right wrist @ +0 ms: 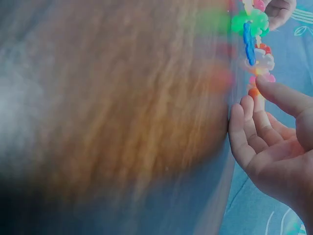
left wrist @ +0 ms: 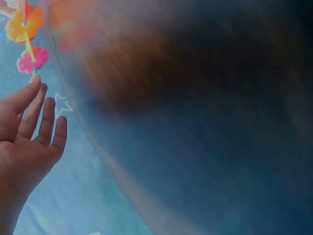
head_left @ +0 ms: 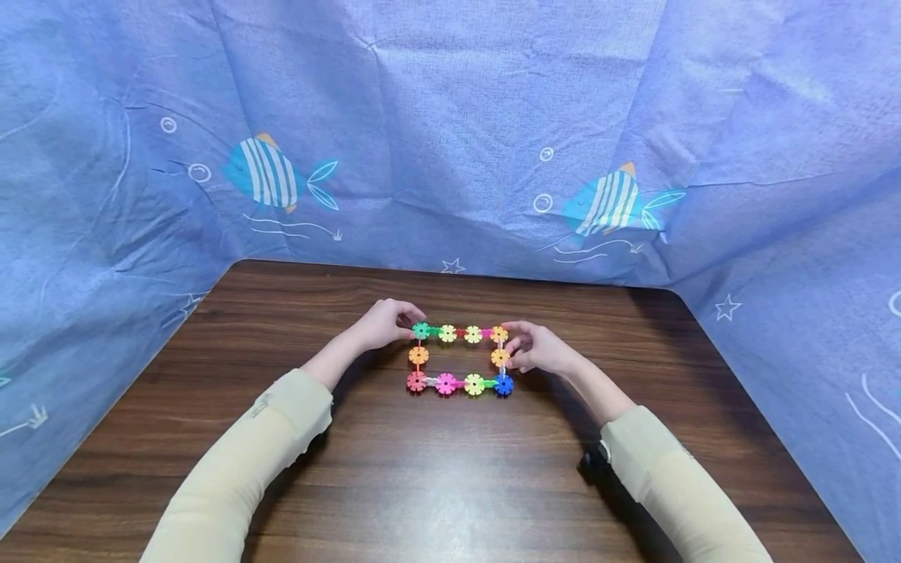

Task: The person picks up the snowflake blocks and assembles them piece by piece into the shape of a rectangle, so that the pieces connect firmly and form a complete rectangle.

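A rectangular frame of interlocking plastic snowflake discs [head_left: 446, 384] is on the table in the head view. Flat-lying discs alternate with discs standing on edge, in several bright colours. At its far left corner, my left hand [head_left: 385, 323] pinches the frame by the green disc [head_left: 421, 331] between thumb and fingers. My right hand [head_left: 542, 349] pinches the far right corner near an orange disc [head_left: 499, 335]. A red disc [head_left: 416, 381] and a blue disc [head_left: 503, 385] form the near corners. In the right wrist view, the thumb and index finger meet around a small orange edge [right wrist: 253, 91].
The dark wood-grain table [head_left: 436, 485] extends on all sides of the frame. Behind it and at both sides hangs a blue cloth [head_left: 450, 141] printed with striped fish and stars. A small black device [head_left: 594, 463] sits under the right cuff.
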`<state>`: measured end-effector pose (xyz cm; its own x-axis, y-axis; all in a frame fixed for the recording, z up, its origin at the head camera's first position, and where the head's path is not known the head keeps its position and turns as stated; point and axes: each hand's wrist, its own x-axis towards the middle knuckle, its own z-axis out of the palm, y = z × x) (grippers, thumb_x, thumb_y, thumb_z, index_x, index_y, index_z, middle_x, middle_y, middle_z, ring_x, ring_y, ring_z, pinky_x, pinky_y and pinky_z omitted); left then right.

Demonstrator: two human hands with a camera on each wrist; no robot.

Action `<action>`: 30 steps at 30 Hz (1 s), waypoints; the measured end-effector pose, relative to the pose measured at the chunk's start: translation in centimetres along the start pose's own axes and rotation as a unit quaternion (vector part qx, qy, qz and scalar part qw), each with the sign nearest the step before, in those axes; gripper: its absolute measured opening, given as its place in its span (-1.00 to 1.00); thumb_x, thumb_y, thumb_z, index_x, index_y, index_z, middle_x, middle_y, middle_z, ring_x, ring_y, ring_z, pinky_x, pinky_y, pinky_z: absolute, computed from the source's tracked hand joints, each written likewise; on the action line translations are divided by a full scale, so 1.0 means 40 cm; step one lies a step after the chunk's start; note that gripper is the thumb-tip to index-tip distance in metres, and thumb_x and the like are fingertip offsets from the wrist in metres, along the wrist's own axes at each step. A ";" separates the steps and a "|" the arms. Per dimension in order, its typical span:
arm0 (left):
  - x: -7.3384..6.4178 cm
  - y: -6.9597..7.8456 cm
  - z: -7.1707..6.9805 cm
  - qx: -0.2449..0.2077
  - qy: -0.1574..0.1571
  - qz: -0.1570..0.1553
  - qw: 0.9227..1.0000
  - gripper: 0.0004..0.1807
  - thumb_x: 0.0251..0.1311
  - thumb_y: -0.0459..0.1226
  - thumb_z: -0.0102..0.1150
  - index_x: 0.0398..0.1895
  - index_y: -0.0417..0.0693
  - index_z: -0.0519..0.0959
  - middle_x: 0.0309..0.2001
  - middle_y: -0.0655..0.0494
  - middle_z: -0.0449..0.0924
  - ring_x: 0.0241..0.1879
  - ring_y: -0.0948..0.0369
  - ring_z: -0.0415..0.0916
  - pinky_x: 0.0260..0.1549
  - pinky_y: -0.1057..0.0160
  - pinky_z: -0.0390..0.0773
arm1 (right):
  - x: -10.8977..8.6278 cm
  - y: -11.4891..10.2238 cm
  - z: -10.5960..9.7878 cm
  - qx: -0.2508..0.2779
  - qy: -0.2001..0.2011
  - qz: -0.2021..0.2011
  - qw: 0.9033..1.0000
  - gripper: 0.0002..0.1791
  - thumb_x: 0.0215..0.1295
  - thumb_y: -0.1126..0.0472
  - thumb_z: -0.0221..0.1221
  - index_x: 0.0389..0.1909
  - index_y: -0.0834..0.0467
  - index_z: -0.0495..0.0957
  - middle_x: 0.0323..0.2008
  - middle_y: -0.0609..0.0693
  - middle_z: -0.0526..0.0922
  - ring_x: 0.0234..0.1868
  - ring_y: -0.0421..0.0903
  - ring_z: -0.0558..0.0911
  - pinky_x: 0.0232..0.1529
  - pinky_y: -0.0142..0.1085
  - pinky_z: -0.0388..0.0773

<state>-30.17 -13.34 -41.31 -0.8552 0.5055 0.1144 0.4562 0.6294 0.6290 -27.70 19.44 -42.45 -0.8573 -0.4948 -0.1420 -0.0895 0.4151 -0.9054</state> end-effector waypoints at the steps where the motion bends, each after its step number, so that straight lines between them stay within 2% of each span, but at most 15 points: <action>1: 0.001 -0.001 0.000 0.005 -0.003 0.000 1.000 -0.68 0.05 -0.42 0.32 -0.07 -0.21 0.61 -0.22 -0.02 0.68 -0.16 0.08 0.61 -0.07 0.14 0.56 | 0.001 0.000 -0.001 -0.010 -0.002 0.003 1.000 -0.26 0.08 0.47 0.25 0.31 0.36 0.18 -0.30 0.13 0.61 -0.42 -0.21 0.63 -0.46 -0.30 0.60; 6: 0.006 -0.008 0.001 0.021 -0.014 0.001 1.000 -0.67 0.05 -0.40 0.33 -0.06 -0.22 0.61 -0.22 0.00 0.69 -0.11 0.07 0.60 -0.02 0.13 0.54 | 0.005 -0.004 -0.006 -0.046 -0.004 0.018 0.999 -0.28 0.09 0.38 0.30 0.28 0.37 0.23 -0.30 0.10 0.64 -0.43 -0.23 0.58 -0.50 -0.32 0.54; 12: 0.010 -0.013 0.001 0.026 -0.021 -0.004 0.999 -0.68 0.07 -0.38 0.31 -0.06 -0.22 0.61 -0.19 -0.02 0.68 -0.08 0.07 0.59 0.01 0.12 0.52 | 0.008 -0.006 -0.012 -0.045 -0.008 0.028 0.999 -0.28 0.11 0.36 0.30 0.28 0.38 0.22 -0.25 0.13 0.62 -0.40 -0.26 0.59 -0.51 -0.32 0.52; 20: 0.000 -0.021 -0.015 0.001 -0.009 -0.007 1.000 -0.66 0.08 -0.39 0.30 -0.04 -0.24 0.59 -0.14 -0.08 0.66 -0.06 0.04 0.59 0.02 0.09 0.51 | -0.002 -0.009 -0.026 -0.055 -0.001 0.021 0.998 -0.26 0.09 0.33 0.32 0.29 0.33 0.23 -0.22 0.18 0.61 -0.41 -0.21 0.58 -0.50 -0.26 0.55; 24: -0.017 -0.005 -0.036 0.008 0.006 -0.010 1.000 -0.66 0.09 -0.35 0.31 -0.02 -0.22 0.59 -0.11 -0.08 0.66 -0.04 0.04 0.56 0.03 0.05 0.49 | -0.019 -0.020 -0.044 -0.087 0.006 0.003 0.996 -0.28 0.12 0.32 0.30 0.30 0.30 0.22 -0.18 0.22 0.61 -0.35 -0.16 0.60 -0.45 -0.19 0.57; 30: -0.062 0.029 -0.083 0.026 0.060 0.003 0.998 -0.64 0.13 -0.25 0.30 -0.01 -0.20 0.58 -0.06 -0.06 0.64 0.03 0.04 0.52 0.09 0.01 0.43 | -0.061 -0.067 -0.076 -0.158 0.049 -0.023 0.986 -0.37 0.17 0.25 0.28 0.27 0.16 0.32 -0.15 0.17 0.63 -0.28 -0.09 0.62 -0.39 -0.08 0.61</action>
<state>-28.34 -15.80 -38.31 -0.8739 0.4371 0.2126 0.4719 0.6579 0.5870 -26.92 21.86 -38.46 -0.8921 -0.4490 -0.0513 -0.2690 0.6188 -0.7380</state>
